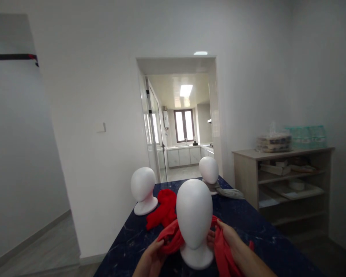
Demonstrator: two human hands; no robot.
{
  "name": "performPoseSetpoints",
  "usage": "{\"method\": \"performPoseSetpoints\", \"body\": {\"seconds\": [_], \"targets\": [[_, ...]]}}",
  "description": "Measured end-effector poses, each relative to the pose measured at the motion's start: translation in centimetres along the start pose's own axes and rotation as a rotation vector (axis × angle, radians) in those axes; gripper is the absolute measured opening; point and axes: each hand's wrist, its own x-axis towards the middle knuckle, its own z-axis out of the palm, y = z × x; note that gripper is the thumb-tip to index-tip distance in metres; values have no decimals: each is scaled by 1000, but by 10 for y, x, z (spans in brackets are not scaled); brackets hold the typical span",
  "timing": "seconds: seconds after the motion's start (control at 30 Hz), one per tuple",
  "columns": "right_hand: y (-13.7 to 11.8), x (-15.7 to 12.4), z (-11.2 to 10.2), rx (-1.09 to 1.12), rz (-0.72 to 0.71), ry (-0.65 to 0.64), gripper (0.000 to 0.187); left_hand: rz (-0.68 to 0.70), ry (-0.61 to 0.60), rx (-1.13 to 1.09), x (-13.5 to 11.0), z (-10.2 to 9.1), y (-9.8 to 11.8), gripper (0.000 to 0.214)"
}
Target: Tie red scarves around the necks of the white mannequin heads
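A white foam mannequin head [194, 215] stands upright on the dark blue marbled table [121, 250], close in front of me. Behind its neck passes a coral-red scarf [170, 236], with a part on either side. My left hand [154, 252] grips the scarf to the left of the neck. On the other side, my right hand [226, 234] holds the scarf with fingers curled round it, and cloth hangs below. The stretch of scarf behind the head is hidden.
A second foam head [143, 188] stands at the left edge beside a bright red knitted scarf [164, 209]. Farther back, a third head [209, 169] wears a grey scarf [229, 192]. A wooden shelf [245, 165] with bottles on top stands right of the table.
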Motion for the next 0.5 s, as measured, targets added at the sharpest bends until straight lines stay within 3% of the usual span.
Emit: {"method": "performPoseSetpoints", "body": {"seconds": [0.1,0.2,0.37,0.5], "targets": [[10,0,1,66,-58,48,45,-110,-27,-8,-9,-3,-23,41],[23,3,0,63,-165,101,41,-179,-74,22,-1,0,-46,48],[37,6,6,6,-341,172,33,-27,-181,238,24,26,-76,56],[39,4,15,-40,-412,178,30,-25,-188,388,29,45,-71,45]]}}
